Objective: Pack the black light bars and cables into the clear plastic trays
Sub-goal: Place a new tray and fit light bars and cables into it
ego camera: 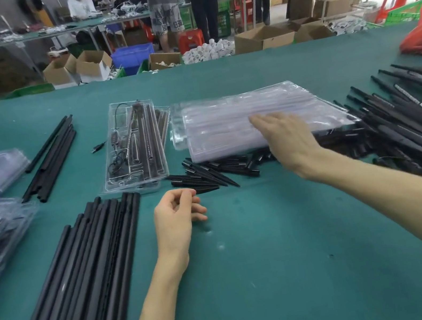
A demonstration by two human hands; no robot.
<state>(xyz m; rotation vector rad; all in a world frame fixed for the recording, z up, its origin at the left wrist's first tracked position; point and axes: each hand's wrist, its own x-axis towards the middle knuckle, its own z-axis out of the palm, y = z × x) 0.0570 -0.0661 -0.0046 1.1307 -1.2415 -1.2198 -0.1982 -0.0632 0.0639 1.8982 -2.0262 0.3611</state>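
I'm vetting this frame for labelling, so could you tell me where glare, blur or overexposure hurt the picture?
In the head view, daylight blows out the top right corner; the stack of clear trays carries a pale sheen that hides its ridges; the right hand looks slightly soft, while the left hand and green table are sharp.

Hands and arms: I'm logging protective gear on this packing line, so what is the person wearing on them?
Nothing shows. The left hand and right hand are bare: no gloves, rings or watch. The left forearm and right forearm are uncovered to the picture's edge, so no sleeve comes into view.
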